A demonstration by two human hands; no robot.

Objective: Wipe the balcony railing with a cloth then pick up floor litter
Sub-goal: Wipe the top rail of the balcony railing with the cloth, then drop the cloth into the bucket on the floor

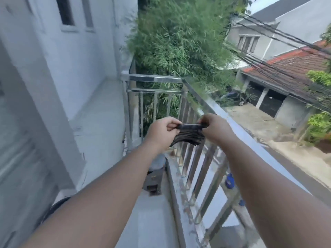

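Your left hand (162,133) and right hand (215,129) each pinch an upper edge of the dark, bunched fabric cloth (188,136), held taut just beside the shiny steel balcony railing (254,136). Fold it into a flat pad before laying it on the railing's top bar, so one palm can press evenly. Blur smears the floor below the railing, so you cannot tell whether the dark boxy object (153,184) there is litter, and your right forearm hides part of the bar.

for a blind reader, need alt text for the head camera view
A person's left hand and right hand pinch a dark cloth between them by the top of a metal balcony railing. Beyond it are bamboo, a street and tiled-roof houses.
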